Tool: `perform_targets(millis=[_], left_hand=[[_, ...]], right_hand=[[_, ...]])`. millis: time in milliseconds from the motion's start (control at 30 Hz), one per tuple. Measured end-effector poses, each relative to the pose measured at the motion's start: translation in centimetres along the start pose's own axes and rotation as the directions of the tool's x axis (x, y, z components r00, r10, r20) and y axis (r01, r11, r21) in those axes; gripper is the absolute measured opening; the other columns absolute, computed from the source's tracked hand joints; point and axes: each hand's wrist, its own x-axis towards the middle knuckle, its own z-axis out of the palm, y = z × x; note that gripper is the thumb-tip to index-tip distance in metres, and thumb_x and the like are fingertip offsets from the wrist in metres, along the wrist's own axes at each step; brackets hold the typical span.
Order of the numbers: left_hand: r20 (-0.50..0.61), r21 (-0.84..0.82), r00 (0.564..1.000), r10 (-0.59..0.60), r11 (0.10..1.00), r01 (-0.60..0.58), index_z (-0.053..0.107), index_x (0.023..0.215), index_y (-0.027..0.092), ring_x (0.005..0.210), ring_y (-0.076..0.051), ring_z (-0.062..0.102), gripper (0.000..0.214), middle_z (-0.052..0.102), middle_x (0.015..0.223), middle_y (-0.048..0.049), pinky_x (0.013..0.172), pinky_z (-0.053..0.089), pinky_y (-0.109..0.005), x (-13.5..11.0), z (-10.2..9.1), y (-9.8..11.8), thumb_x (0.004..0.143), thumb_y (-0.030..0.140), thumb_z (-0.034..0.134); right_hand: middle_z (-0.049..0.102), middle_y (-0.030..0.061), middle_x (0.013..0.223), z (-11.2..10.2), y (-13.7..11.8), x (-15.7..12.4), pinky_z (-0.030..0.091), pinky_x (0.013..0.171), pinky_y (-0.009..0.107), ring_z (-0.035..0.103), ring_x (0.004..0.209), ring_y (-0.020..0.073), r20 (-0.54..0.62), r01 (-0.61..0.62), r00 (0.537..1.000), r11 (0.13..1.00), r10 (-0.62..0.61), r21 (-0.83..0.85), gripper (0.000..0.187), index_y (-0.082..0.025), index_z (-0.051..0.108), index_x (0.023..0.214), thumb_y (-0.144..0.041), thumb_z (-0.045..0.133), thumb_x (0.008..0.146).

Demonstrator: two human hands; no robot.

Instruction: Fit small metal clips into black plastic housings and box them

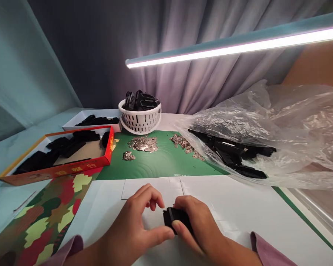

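Note:
My right hand [195, 223] is wrapped round a small black plastic part [173, 217], held just above the white sheet [238, 210] near the table's front edge. My left hand [135, 225] sits right beside it, fingers curled, with the thumb tip touching the part's left end. Whether the left fingers pinch anything small is hidden. Both wrists show pink sleeves.
On the green mat [161, 164] lie piles of small silver metal pieces [143, 144]. A white basket [140, 118] of black parts stands behind. A red box [58, 153] and a white tray [91, 120] hold more black parts at left. A clear plastic bag [266, 133] with long black parts fills the right.

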Motion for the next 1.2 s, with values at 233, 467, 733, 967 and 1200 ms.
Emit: perform_targets(millis=[233,467,733,967,1200], left_hand=[[0.019,0.534,0.965,0.261,0.814,-0.23,0.041,0.08,0.018,0.072,-0.012,0.048,0.006,0.048,0.076,0.0003,0.064,0.042,-0.024,6.4,-2.0,1.0,0.081,0.021,0.037],[0.185,0.773,0.93,0.317,0.538,-0.337,0.051,0.096,0.014,0.082,-0.017,0.055,0.02,0.055,0.096,-0.0051,0.07,0.045,-0.036,16.9,-0.1,0.9,0.081,0.026,0.046],[0.152,0.808,0.903,0.403,0.475,-0.348,0.049,0.101,0.014,0.085,-0.018,0.054,0.023,0.053,0.101,-0.0061,0.071,0.045,-0.037,18.2,1.9,0.0,0.081,0.025,0.046],[0.203,0.669,0.799,0.566,0.516,-0.535,0.059,0.077,0.018,0.074,-0.014,0.054,0.013,0.063,0.076,-0.0008,0.072,0.038,-0.03,9.6,0.1,1.9,0.08,0.02,0.046],[0.034,0.41,0.834,0.551,0.753,-0.514,0.057,0.076,0.019,0.067,-0.013,0.055,0.008,0.064,0.072,-0.0004,0.067,0.04,-0.026,3.7,0.3,2.0,0.076,0.015,0.05]], right_hand=[[0.05,0.0009,0.06,0.2,-0.1,0.0,0.027,0.053,0.022,0.039,0.054,0.0105,0.15,-0.083,0.986,0.993,0.069,0.088,0.028,-0.016,0.042,0.065,-0.035,0.029,0.079],[0.053,0.0004,0.07,0.1,1.3,0.0,0.026,0.058,0.024,0.042,0.062,0.0119,0.132,-0.104,0.987,0.993,0.096,0.052,0.018,-0.017,0.047,0.071,-0.017,0.04,0.055],[0.046,0.0014,0.067,-2.0,3.4,1.1,0.033,0.059,0.023,0.043,0.065,0.0121,-0.136,-0.261,0.939,0.91,0.317,0.324,0.018,-0.016,0.042,0.069,-0.024,0.03,0.078],[0.054,0.006,0.093,-1.7,4.9,1.5,0.044,0.072,0.026,0.055,0.078,0.0121,-0.093,-0.288,0.895,0.723,0.437,0.628,0.026,-0.017,0.044,0.101,-0.032,0.043,0.079],[0.061,0.0044,0.079,-1.8,2.5,1.6,0.047,0.067,0.025,0.058,0.073,0.013,0.16,-0.327,0.93,0.546,0.332,0.771,0.018,-0.014,0.059,0.084,-0.026,0.057,0.071]])
